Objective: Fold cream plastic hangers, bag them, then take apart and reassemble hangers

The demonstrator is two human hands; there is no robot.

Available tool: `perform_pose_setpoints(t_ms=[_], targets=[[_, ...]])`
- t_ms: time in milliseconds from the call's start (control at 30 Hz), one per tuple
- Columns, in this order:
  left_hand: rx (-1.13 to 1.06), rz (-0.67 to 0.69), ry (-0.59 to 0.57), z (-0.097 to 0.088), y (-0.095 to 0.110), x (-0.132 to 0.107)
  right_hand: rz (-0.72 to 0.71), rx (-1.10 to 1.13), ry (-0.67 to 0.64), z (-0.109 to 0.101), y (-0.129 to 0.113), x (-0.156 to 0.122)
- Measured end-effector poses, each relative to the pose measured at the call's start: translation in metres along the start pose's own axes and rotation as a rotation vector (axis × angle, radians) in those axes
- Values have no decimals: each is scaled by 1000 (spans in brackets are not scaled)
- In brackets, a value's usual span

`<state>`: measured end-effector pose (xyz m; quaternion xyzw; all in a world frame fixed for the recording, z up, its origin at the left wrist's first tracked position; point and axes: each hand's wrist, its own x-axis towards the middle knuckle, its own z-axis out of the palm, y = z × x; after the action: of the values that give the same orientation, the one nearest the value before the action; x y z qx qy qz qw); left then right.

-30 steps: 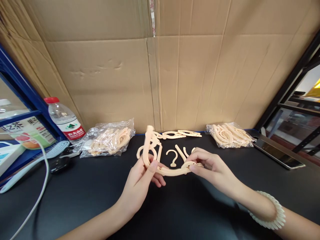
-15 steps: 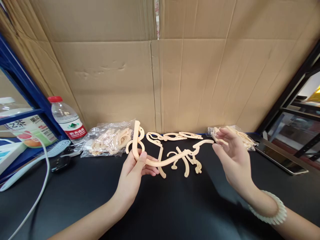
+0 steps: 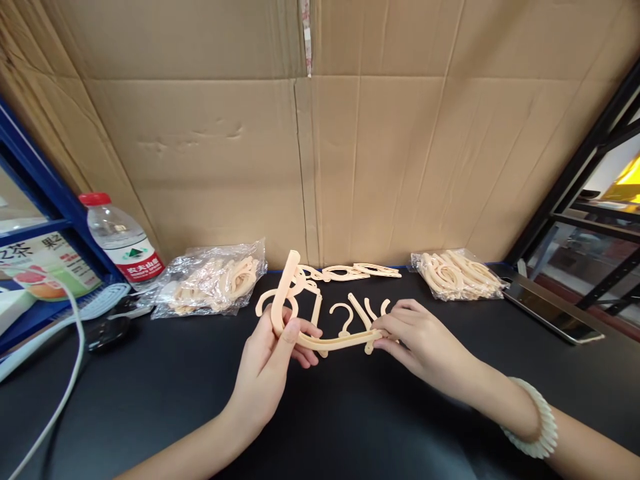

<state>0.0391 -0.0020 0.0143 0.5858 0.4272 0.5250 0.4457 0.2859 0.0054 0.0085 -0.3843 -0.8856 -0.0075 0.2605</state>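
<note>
Creased brown cardboard panels (image 3: 380, 153) stand behind your matte black tabletop (image 3: 320, 420). Above its middle you hold a cream plastic folding hanger (image 3: 340, 343), between your two hands. Your left hand (image 3: 260, 363) is closed on its bend, thumb on the near side — one arm rises tilted above that grip, while the other curves across to the right. Your right hand (image 3: 425, 340) is narrowed on the far end of that curved arm, thumb and fingers pinching it, and you wear a pale beaded bracelet (image 3: 534, 419) on that wrist. Just beyond the hanger lie loose cream parts, among them a small hook-shaped plastic piece (image 3: 343, 310), partly hidden. Farther back sits a row of flat cream folded hangers (image 3: 345, 272). Clear bags of cream plastic parts flank them — one on the left (image 3: 210, 280), near a red-capped clear water bottle (image 3: 127, 243), another on the right (image 3: 457, 275), near a dark-screened phone (image 3: 555, 310).
</note>
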Motion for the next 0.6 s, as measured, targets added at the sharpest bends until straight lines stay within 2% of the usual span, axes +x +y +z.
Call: perform_pose_setpoints(t_ms=[100, 200, 267, 333, 367, 467, 500, 533, 600], targets=[[7, 21, 22, 0, 0, 1, 58, 51, -79, -3, -6, 0], [-10, 52, 81, 0, 1, 3, 114, 99, -62, -2, -11, -1], [-11, 134, 147, 0, 1, 5, 152, 148, -22, -1, -13, -2], [57, 306, 214, -1, -1, 4, 194, 187, 3, 1, -16, -2], [145, 440, 233, -2, -2, 3, 217, 204, 9, 1, -18, -3], [616, 927, 202, -3, -5, -3, 245, 249, 18, 1, -28, -4], [788, 1047, 181, -3, -5, -6, 235, 254, 25, 1, -32, -4], [926, 1121, 174, -2, -5, -9, 216, 253, 30, 0, -36, -5], [1060, 1159, 217, 0, -4, -13, 180, 244, 30, -1, -44, -7]])
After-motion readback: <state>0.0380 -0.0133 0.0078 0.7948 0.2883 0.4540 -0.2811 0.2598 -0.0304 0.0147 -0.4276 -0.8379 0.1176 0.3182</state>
